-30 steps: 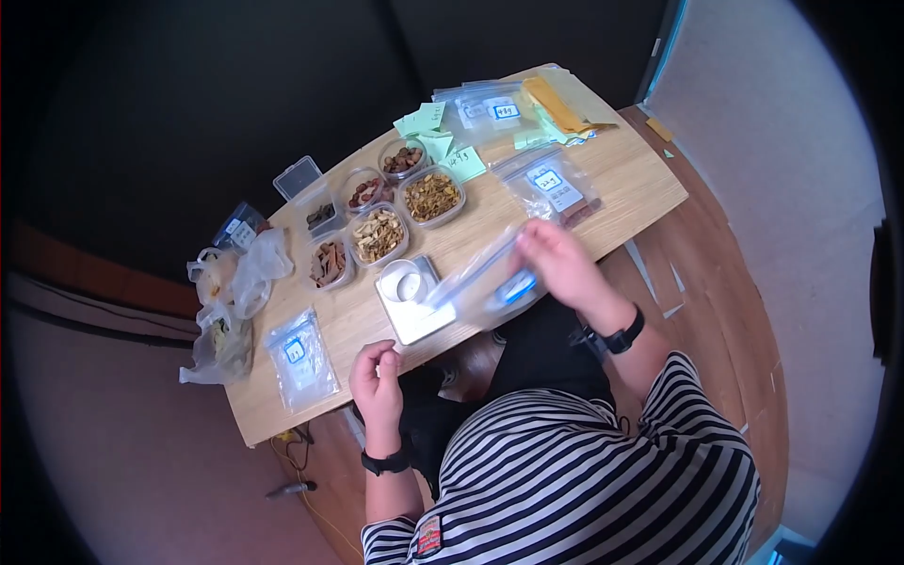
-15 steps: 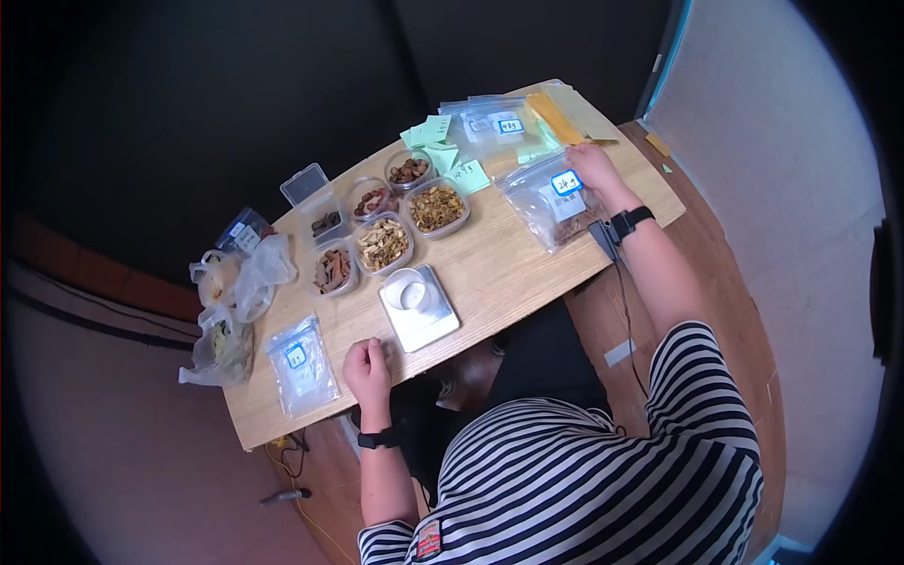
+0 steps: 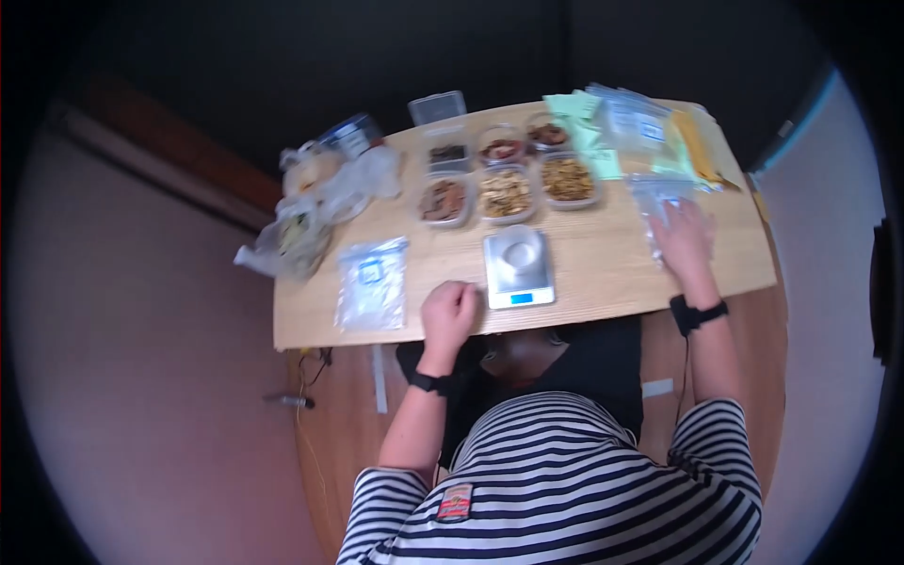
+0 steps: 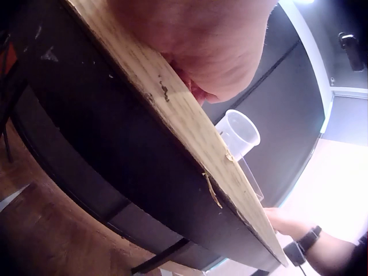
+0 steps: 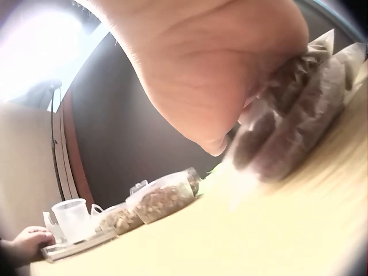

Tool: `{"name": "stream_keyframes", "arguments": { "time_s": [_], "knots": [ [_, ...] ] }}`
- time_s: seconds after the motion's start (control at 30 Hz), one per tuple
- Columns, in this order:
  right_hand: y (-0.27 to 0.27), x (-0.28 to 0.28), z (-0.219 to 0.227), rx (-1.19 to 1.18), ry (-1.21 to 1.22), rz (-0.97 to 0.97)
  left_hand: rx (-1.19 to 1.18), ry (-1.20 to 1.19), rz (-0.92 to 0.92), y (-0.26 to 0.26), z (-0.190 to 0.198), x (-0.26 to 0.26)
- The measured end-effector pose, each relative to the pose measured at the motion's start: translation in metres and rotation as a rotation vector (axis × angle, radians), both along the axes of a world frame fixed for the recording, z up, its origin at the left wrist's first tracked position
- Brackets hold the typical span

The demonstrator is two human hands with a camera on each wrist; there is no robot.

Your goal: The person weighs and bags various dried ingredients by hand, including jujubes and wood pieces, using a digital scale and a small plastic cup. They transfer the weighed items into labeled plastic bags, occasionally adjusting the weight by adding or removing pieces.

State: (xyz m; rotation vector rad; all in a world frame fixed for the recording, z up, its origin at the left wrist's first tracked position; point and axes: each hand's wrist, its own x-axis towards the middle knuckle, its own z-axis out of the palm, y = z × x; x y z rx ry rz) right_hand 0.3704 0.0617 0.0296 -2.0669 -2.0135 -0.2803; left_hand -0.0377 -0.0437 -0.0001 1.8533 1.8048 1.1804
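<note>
My right hand (image 3: 686,240) lies over the stacked zip bags (image 3: 645,207) at the table's right side, fingers spread on the plastic. In the right wrist view the bags (image 5: 293,121) bulge with brown contents beneath the palm, and the fingertips are hidden. My left hand (image 3: 449,315) rests at the front table edge, loosely curled and holding nothing. Just right of it stands a silver scale (image 3: 537,278) with a lit blue display, bearing a clear plastic cup (image 3: 520,249). To its left lies a flat, labelled zip bag (image 3: 372,287).
Several clear tubs of dried pieces, among them a tub of yellowish bits (image 3: 569,179), stand behind the scale. Plastic bags (image 3: 306,231) sit at the left. Green paper notes (image 3: 586,127), more zip bags (image 3: 636,127) and a yellow envelope (image 3: 692,146) lie at the back right.
My right hand carried a labelled zip bag rightward and laid it over the bag there; now its fingers spread on top. The head view has turned. The left hand stays at the table edge.
</note>
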Motion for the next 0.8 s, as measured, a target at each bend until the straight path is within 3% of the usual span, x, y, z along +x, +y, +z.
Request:
{"name": "stream_keyframes", "arguments": {
  "time_s": [0.17,0.23,0.3,0.33,0.43,0.47,0.57,0.63,0.77,0.8],
  "knots": [
    [-0.030,-0.036,0.025,0.233,0.126,0.199,0.017,0.008,0.042,-0.001,0.003,0.003],
    [-0.046,-0.054,0.027,0.186,0.406,0.333,0.019,-0.018,0.058,-0.002,0.006,-0.001],
    [-0.057,-0.069,0.011,0.106,0.553,0.378,0.149,0.136,0.278,-0.002,0.013,-0.006],
    [-0.060,-0.076,0.001,0.017,0.696,0.409,0.116,0.179,0.350,-0.003,0.011,-0.017],
    [-0.068,-0.093,-0.021,-0.098,0.816,0.321,-0.001,0.361,0.524,-0.010,0.021,-0.047],
    [-0.068,-0.097,-0.025,0.019,0.711,0.336,-0.005,0.368,0.521,-0.013,0.021,-0.057],
    [-0.071,-0.104,-0.025,0.075,0.574,0.313,-0.072,0.437,0.590,-0.019,0.023,-0.077],
    [-0.071,-0.106,-0.025,0.079,0.565,0.306,-0.210,0.456,0.553,-0.022,0.024,-0.083],
    [-0.073,-0.106,-0.023,0.105,0.540,0.318,-0.226,0.441,0.540,-0.021,0.014,-0.099],
    [-0.073,-0.106,-0.023,0.104,0.540,0.319,-0.216,0.329,0.528,-0.019,0.014,-0.104]
  ]
}}
